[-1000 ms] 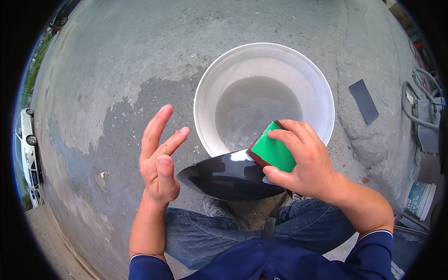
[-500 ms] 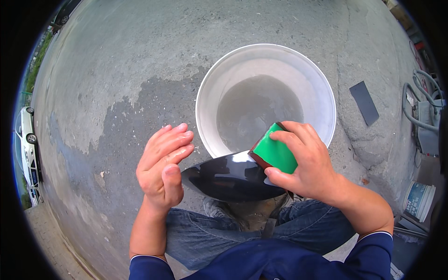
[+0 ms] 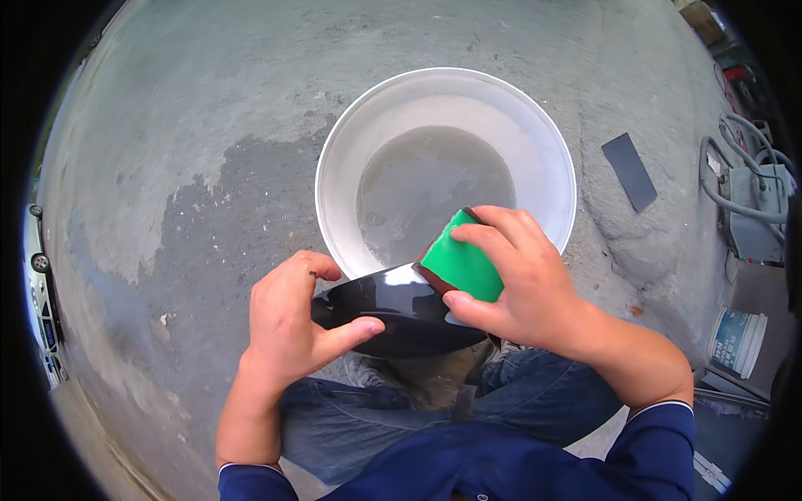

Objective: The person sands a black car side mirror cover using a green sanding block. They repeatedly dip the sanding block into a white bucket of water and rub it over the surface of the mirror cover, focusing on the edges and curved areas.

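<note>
A glossy black curved panel (image 3: 393, 321) lies crosswise over my lap, against the near rim of a wide white tub (image 3: 539, 171) holding cloudy water. My left hand (image 3: 296, 321) grips the panel's left end, fingers curled at the far edge and thumb on the face. My right hand (image 3: 522, 284) holds a green block (image 3: 455, 259) with dark red-brown material along its edge, pressed on or just over the panel's right part. A dark grey rectangular sheet (image 3: 628, 171) lies on the concrete right of the tub.
Grey equipment with thick hoses (image 3: 752, 217) stands at the right edge, above a white-and-blue pail (image 3: 738, 342). A white car (image 3: 38, 292) shows at the far left. My bent legs (image 3: 334, 417) are below the panel. The concrete floor (image 3: 192, 125) has a damp patch.
My left hand has come down from a raised, loose pose onto the panel's left end. My right hand keeps the green block. The surroundings have shifted slightly in the view.
</note>
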Demonstrator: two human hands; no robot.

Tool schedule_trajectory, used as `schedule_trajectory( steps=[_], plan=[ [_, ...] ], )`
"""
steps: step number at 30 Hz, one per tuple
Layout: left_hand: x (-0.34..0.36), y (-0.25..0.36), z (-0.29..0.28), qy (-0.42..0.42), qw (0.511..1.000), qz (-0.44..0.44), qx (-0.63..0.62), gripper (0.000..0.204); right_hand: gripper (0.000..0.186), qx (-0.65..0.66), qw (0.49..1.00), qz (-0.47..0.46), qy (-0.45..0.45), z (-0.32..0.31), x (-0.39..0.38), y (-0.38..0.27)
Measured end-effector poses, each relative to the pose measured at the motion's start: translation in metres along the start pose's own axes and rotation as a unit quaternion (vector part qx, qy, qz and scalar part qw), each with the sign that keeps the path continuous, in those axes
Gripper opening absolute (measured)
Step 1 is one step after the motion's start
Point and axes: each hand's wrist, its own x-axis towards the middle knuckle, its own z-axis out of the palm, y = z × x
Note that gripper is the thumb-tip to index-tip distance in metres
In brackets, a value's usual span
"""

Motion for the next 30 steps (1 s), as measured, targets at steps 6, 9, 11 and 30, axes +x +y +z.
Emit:
schedule_trajectory(
  steps=[6,9,11,30],
  plan=[
    [-0.001,0.013,0.013,-0.026,0.99,-0.135,-0.013,0.072,0.054,0.006,1.0,-0.006,0.006,0.002,0.002,0.0],
    [-0.006,0.013,0.018,-0.006,0.99,-0.141,-0.005,0.073,0.053,0.003,1.0,-0.011,0.014,0.004,0.002,0.001],
    [-0.007,0.016,0.02,-0.015,0.986,-0.166,-0.004,0.071,0.053,0.007,1.0,-0.015,0.021,0.004,0.002,0.001],
    [-0.017,-0.04,0.002,-0.139,0.957,-0.175,-0.185,0.053,0.049,0.258,0.891,0.36,-0.099,0.012,0.09,0.067]
  ],
)
